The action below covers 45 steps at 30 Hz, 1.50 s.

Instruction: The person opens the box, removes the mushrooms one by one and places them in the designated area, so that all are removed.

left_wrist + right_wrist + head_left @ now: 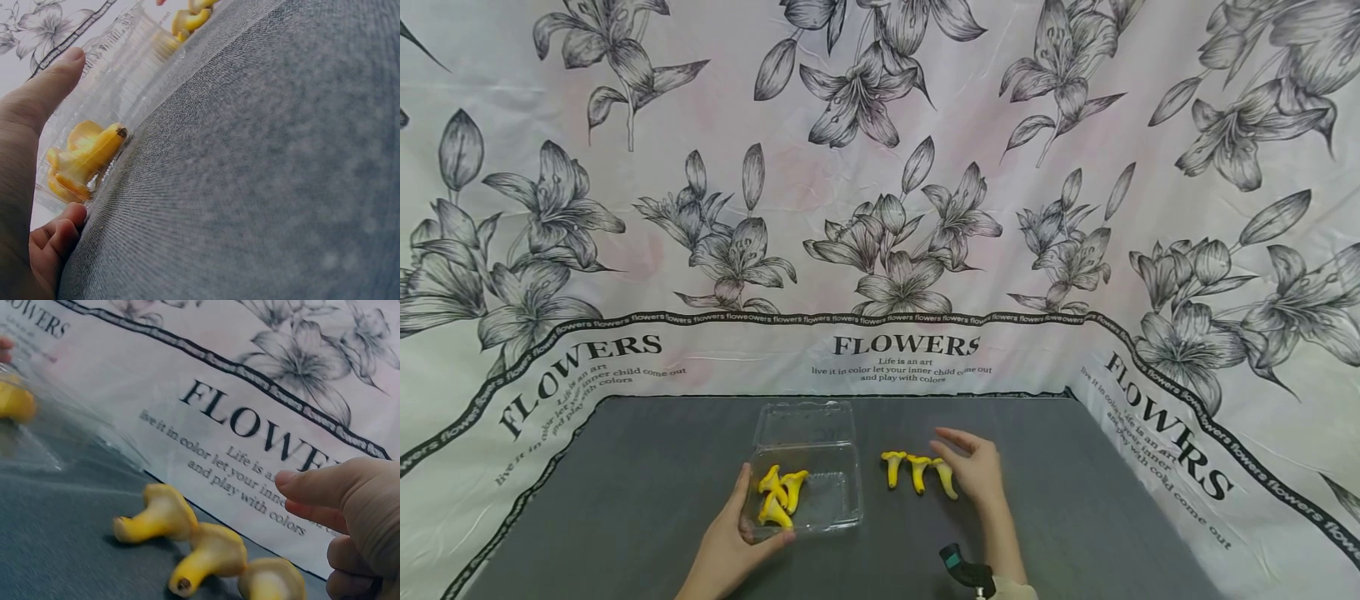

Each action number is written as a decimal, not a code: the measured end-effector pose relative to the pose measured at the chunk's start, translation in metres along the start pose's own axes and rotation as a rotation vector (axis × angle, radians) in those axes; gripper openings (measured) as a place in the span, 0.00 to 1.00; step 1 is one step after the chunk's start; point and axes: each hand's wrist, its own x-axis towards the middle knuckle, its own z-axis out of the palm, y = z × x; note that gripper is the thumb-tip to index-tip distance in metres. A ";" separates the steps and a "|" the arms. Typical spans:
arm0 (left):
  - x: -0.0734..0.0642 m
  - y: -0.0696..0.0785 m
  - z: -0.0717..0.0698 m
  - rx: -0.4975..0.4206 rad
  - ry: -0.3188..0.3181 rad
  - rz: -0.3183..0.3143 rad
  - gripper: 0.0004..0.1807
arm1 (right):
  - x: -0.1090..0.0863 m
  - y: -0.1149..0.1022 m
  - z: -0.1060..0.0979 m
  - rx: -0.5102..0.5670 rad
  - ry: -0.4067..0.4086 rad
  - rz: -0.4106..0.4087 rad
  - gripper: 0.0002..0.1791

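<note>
A clear plastic clamshell box [838, 500] stands on the table with its lid [805, 425] folded back. Three yellow trumpet-shaped mushrooms, likely chanterelles [793, 487], lie together in its left part. At the box's front-left corner my left hand [733, 525] grips the wall, thumb along the front and fingers at the left side. To the right of the box, three more yellow mushrooms [918, 473] lie in a row, stems toward me. My right hand [977, 468] hovers by the rightmost mushroom [272, 581], thumb and index finger extended and apart, holding nothing.
A dark grey cloth [647, 483] covers the table. Behind and at both sides hangs a white curtain [910, 358] with printed lilies and lettering. A black wrist-camera mount [962, 571] shows by my right forearm.
</note>
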 end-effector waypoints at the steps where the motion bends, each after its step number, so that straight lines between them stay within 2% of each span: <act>1: 0.000 0.000 0.000 0.000 0.000 0.001 0.75 | 0.000 -0.002 0.002 0.009 -0.006 -0.005 0.19; 13: 0.000 -0.001 -0.001 -0.027 -0.005 0.016 0.75 | -0.003 -0.031 0.034 0.119 -0.127 -0.089 0.16; 20: -0.002 -0.002 -0.002 -0.027 -0.011 0.021 0.74 | -0.011 -0.051 0.056 0.171 -0.209 -0.088 0.16; 29: -0.002 -0.002 -0.002 -0.049 -0.012 0.039 0.74 | -0.023 -0.068 0.090 0.199 -0.302 -0.200 0.13; 36: -0.001 -0.003 -0.003 -0.056 -0.015 0.059 0.74 | -0.034 -0.077 0.114 0.121 -0.404 -0.266 0.15; 42: 0.000 -0.002 -0.003 -0.036 -0.014 0.031 0.73 | -0.045 -0.081 0.134 0.067 -0.405 -0.374 0.12; 45: 0.001 -0.002 -0.003 -0.038 -0.016 0.033 0.73 | -0.050 -0.079 0.143 -0.028 -0.397 -0.410 0.11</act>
